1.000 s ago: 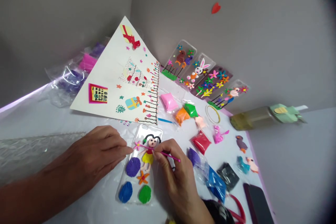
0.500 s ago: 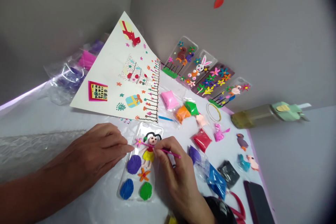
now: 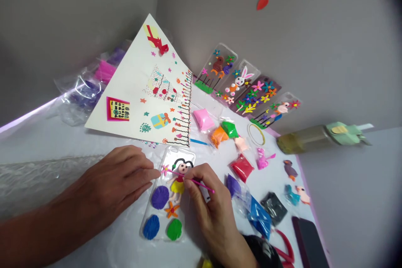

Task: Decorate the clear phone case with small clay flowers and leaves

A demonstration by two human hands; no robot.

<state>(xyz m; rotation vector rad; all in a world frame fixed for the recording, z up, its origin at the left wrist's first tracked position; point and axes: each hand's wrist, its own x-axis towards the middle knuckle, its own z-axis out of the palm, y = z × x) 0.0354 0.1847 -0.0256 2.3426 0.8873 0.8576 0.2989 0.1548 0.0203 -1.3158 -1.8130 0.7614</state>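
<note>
A clear phone case (image 3: 167, 153) lies on the table, bearing a clay girl figure (image 3: 179, 184), a purple disc (image 3: 160, 197), an orange star (image 3: 172, 209), a blue disc (image 3: 151, 227) and a green disc (image 3: 174, 229). My right hand (image 3: 209, 201) pinches a thin pink stick (image 3: 201, 185), whose tip is at a small pink flower (image 3: 165, 170) on the case's upper left. My left hand (image 3: 125, 180) rests at the case's left edge, fingers together and fingertips close to the flower; nothing shows in it.
Decorated cases (image 3: 240, 81) lean on the wall behind a folded white card (image 3: 132, 71). Bagged clay (image 3: 241, 167), a bottle (image 3: 307, 139), clay animals (image 3: 289, 170), red-handled scissors (image 3: 284, 245) and a dark phone (image 3: 309, 240) lie to the right.
The back end of the pink stick has dipped slightly, and its tip stays at the flower. My left fingertips have moved slightly right and up, closer to the flower.
</note>
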